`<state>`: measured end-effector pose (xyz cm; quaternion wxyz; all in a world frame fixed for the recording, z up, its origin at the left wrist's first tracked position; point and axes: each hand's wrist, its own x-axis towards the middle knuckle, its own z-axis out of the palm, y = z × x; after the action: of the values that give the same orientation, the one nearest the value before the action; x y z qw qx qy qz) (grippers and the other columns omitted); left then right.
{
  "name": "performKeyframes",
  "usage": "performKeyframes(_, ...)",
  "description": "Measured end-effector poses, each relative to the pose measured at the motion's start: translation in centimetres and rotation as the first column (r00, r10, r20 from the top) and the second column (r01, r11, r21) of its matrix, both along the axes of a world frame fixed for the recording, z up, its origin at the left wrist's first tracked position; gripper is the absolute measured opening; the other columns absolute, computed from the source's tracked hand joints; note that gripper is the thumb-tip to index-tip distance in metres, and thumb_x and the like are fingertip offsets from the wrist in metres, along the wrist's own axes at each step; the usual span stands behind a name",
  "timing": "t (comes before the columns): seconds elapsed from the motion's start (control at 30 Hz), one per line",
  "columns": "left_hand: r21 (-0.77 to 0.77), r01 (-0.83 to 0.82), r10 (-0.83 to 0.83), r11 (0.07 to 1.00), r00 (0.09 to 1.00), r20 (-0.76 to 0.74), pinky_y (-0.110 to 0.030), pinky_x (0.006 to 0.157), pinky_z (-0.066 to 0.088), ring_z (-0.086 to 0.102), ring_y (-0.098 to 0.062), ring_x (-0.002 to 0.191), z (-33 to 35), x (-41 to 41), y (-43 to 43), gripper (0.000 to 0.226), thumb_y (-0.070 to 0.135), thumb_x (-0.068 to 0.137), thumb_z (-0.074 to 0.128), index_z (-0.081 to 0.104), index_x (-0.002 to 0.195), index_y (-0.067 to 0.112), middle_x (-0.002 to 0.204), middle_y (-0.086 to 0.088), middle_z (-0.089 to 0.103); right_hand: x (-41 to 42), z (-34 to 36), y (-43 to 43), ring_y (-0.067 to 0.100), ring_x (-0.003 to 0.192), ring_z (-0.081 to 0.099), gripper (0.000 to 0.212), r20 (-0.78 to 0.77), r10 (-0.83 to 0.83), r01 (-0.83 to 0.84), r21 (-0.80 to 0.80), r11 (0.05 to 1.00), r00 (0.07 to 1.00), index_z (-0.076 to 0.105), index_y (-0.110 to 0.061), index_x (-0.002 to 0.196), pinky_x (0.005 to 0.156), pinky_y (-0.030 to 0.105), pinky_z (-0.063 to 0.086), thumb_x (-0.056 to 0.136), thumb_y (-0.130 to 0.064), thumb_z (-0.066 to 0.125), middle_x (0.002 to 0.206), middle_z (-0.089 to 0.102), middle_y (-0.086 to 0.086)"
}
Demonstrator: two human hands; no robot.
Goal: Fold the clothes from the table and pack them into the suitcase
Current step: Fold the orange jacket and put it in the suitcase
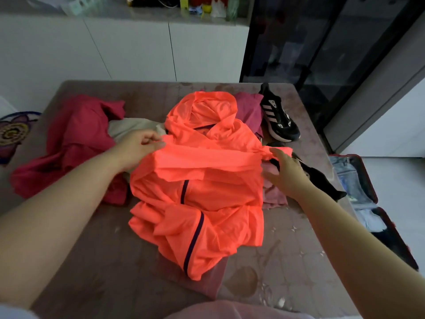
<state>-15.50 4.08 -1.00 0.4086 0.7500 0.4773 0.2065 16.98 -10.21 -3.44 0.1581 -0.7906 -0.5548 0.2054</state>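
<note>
Our left hand [140,146] pinches the orange jacket [202,203] at its shoulder, at about 10 o'clock from the middle of the tabletop [92,238]. Our right hand [285,171], at about 2 o'clock, appears to grip the bunched end of the sleeve [207,157], thumb above and fingers beneath. Between the two hands the sleeve lies drawn across the chest of the jacket. The jacket lies face up in the middle of the tabletop, hood toward 12 o'clock, its lower part rumpled toward 6.

We judge this to be an early fold of this one piece: the sleeve is brought in, but the body and hood are not yet folded over.

Around it, more waits. A red garment [76,143] lies heaped at 9 o'clock, a beige garment [128,127] touching it just beyond our left hand, a magenta garment [248,107] at 1 o'clock behind the hood, and a pink garment [274,196] partly under the jacket at 3. None of these looks folded. A black sneaker [279,116] stands near the far right edge.

The suitcase [375,192] lies open on the floor at 3 o'clock, beside the tabletop, with some pale folded things already inside. So we reckon the packing has begun, with most of it left.
</note>
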Motion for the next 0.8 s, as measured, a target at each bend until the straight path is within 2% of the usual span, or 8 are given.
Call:
performKeyframes(0.1,0.016,-0.152,0.152,0.988,0.988,0.006,-0.003,0.060,0.034,0.050,0.007,0.062,1.3,-5.1,0.4,0.016,0.007,0.089,0.059,0.058,0.079,0.020,0.075,0.001,0.055,-0.8,-1.6,0.4,0.032,0.135,0.030,0.085,0.149,0.081,-0.053,-0.183,0.982,0.986,0.024,-0.021,0.148,0.111,0.041,0.019,0.079,-0.045,0.069,0.145,0.039,0.009)
performKeyframes(0.2,-0.020,-0.179,0.178,0.984,0.983,-0.044,-0.005,0.068,0.036,0.051,-0.006,0.078,1.8,-7.4,-0.2,0.012,0.007,0.085,0.064,0.061,0.088,0.018,0.083,-0.003,0.059,-2.9,-2.7,1.5,0.034,0.135,0.029,0.085,0.153,0.089,-0.095,0.026,0.995,0.984,0.032,-0.018,0.145,0.113,0.046,0.017,0.075,-0.050,0.069,0.146,0.035,0.011)
performKeyframes(0.37,-0.159,0.043,-0.048,0.986,0.998,-0.028,-0.007,0.070,0.040,0.053,0.006,0.071,3.0,-5.9,-3.3,0.039,-0.002,0.075,0.071,0.073,0.076,0.037,0.075,0.017,0.066,-8.8,-1.8,3.7,0.030,0.138,0.025,0.083,0.133,0.273,-0.295,0.193,0.936,0.953,0.030,-0.016,0.146,0.114,0.040,0.013,0.078,-0.041,0.072,0.149,0.034,0.006)
performKeyframes(0.47,-0.202,0.205,-0.202,0.958,0.979,0.034,-0.003,0.078,0.040,0.058,0.012,0.079,2.8,-3.3,-5.2,0.032,-0.005,0.076,0.070,0.068,0.088,0.025,0.077,0.026,0.067,-11.9,-0.9,3.9,0.028,0.133,0.035,0.096,-0.076,0.497,-0.469,0.235,0.851,0.864,0.029,-0.019,0.146,0.112,0.041,0.023,0.068,-0.044,0.080,0.141,0.045,0.007)
performKeyframes(0.53,-0.194,0.273,-0.251,0.942,0.959,0.132,-0.008,0.088,0.040,0.059,0.010,0.094,2.4,-1.1,-6.2,0.032,-0.008,0.077,0.067,0.063,0.096,0.018,0.089,0.016,0.069,-13.6,0.1,3.4,0.013,0.109,0.055,0.084,-0.275,0.586,-0.500,0.325,0.803,0.762,0.039,-0.025,0.136,0.098,0.025,0.036,0.066,-0.036,0.083,0.115,0.060,0.001)
performKeyframes(0.6,-0.136,0.295,-0.267,0.946,0.944,0.194,-0.008,0.087,0.040,0.058,0.010,0.095,2.1,0.4,-6.2,0.034,-0.009,0.080,0.065,0.059,0.103,0.015,0.100,0.010,0.064,-13.5,1.5,3.0,-0.001,0.077,0.053,0.047,-0.402,0.556,-0.456,0.322,0.829,0.727,0.058,-0.020,0.115,0.076,0.013,0.039,0.074,-0.019,0.080,0.088,0.062,-0.004)
performKeyframes(0.7,0.041,0.242,-0.246,0.969,0.959,0.139,-0.009,0.090,0.038,0.055,-0.002,0.102,1.0,1.2,-4.3,0.040,0.005,0.082,0.066,0.052,0.118,0.013,0.106,0.001,0.059,-8.8,3.1,2.1,0.000,0.068,0.050,0.005,-0.424,0.403,-0.290,0.307,0.906,0.811,0.069,-0.014,0.087,0.068,0.020,0.041,0.083,-0.010,0.070,0.077,0.064,0.002)
performKeyframes(0.8,0.126,0.164,-0.163,0.978,0.986,-0.025,-0.021,0.095,0.040,0.053,-0.021,0.105,-1.0,1.5,-2.2,0.045,-0.002,0.083,0.064,0.051,0.125,0.007,0.110,-0.008,0.058,-1.7,4.7,-0.2,0.000,0.069,0.056,0.008,-0.378,0.162,-0.043,0.303,0.952,0.911,0.070,-0.015,0.092,0.070,0.020,0.046,0.085,-0.010,0.067,0.082,0.068,0.013)
